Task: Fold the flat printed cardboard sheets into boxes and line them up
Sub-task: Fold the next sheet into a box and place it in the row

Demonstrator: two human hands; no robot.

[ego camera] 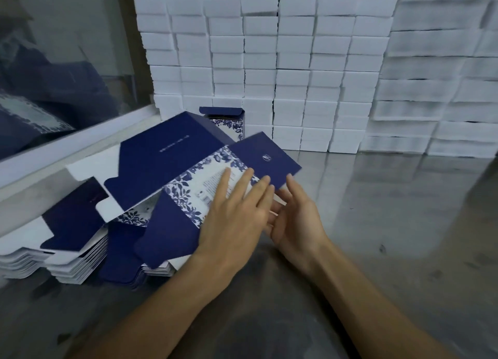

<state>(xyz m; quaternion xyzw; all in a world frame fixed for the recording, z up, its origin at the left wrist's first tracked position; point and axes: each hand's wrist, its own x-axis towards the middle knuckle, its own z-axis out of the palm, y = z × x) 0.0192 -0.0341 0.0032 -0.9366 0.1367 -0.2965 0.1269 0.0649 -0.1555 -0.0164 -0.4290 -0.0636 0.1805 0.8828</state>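
- The left hand (pixel 237 210) lies palm down with straight, spread fingers pressed on the white, text-printed panel of a flat cardboard sheet printed navy blue with blue-and-white flowers (pixel 172 170); it curls round nothing.
- The right hand (pixel 293 218) is just beside the left, palm turned inward, fingers relaxed and slightly bent. Its fingertips (pixel 289 179) touch the near edge of the sheet's navy end flap, which carries a small white emblem; some fingers sit under the left hand's fingertips, and whether they pinch the card I cannot tell.
- The sheet is tilted, its far navy panel raised up and away from the hands, its white-backed tabs pointing left.
- Under and left of the left hand sits a stack of flat navy-and-white cardboard sheets (pixel 70 253), resting on the grey, shiny metal table (pixel 390 224).
- Beyond the hands, past the raised sheet, one folded navy and floral box (pixel 229 121) stands upright with its top flap open, close against a wall of stacked white blocks (pixel 269 62).
- More of those white stacks (pixel 436 89) stand beyond the right hand, to the far right.
- Far left of the left hand, a white-framed clear panel (pixel 67 62) borders the table, with blurred dark blue shapes behind it.
- Both bare forearms reach in from the near edge of the view.
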